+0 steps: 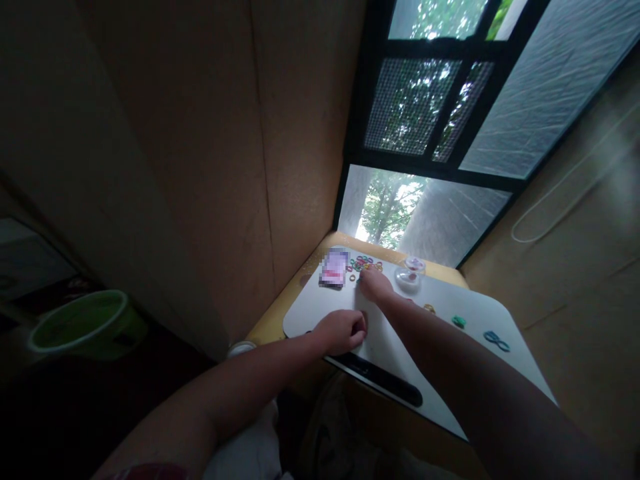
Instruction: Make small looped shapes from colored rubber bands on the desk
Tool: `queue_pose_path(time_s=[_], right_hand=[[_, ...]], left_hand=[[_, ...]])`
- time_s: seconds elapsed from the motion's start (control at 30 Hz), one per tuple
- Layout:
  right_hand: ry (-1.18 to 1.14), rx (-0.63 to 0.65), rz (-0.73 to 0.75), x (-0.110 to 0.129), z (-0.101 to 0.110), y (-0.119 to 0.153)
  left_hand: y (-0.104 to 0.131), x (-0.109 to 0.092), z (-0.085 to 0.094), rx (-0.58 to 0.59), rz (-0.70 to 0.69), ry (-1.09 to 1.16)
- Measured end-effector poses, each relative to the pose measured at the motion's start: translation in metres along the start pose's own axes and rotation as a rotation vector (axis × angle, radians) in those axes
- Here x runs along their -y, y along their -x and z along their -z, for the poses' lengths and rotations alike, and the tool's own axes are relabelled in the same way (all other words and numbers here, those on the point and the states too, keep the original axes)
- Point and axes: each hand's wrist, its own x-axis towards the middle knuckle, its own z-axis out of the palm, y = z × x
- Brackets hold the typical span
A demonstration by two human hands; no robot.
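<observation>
A loose pile of small coloured hair ties (367,262) lies near the far edge of the white board (305,313). My right hand (376,287) is at the near side of this pile, fingers bent down and drawn together; what is between them is too small to make out. Nearer to me, my left hand (344,332) rests over the board with its fingers curled in, their contents hidden. Along the right side lie small groups sorted by colour: yellow ties (429,309), green ties (459,322) and blue ties (497,341). Something red shows partly behind my right forearm.
A blurred pink and purple packet (334,268) lies left of the pile. Right of it stands a clear plastic container (409,279). A black handle strip (380,380) runs along the board's near edge. A green basin (83,323) is at far left; a window rises behind.
</observation>
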Motion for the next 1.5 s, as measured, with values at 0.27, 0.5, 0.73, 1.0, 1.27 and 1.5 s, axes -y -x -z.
queue_pose_path(time_s=[0.27,0.5,0.73,1.0,1.27,1.5], right_hand=[[-0.028,0.004,-0.059,0.001,0.002,0.002],[-0.122,-0.064,-0.108,-0.01,0.033,0.008],[-0.535,-0.115,0.033,-0.007,0.031,0.102],[-0.979,-0.019,-0.108,0.019,-0.015,0.162],[-0.978,-0.176,-0.148,0.018,-0.032,0.152],[-0.842,-0.22,-0.069,0.021,-0.033,0.158]], left_hand=[[0.001,-0.001,0.002,-0.01,-0.016,0.017],[0.002,-0.001,0.003,-0.002,0.013,0.025],[0.0,0.001,0.001,-0.012,-0.013,0.011],[0.0,0.0,0.003,-0.022,-0.007,0.162],[0.001,0.0,0.002,-0.035,-0.044,0.203],[0.0,0.006,-0.005,-0.053,-0.02,0.192]])
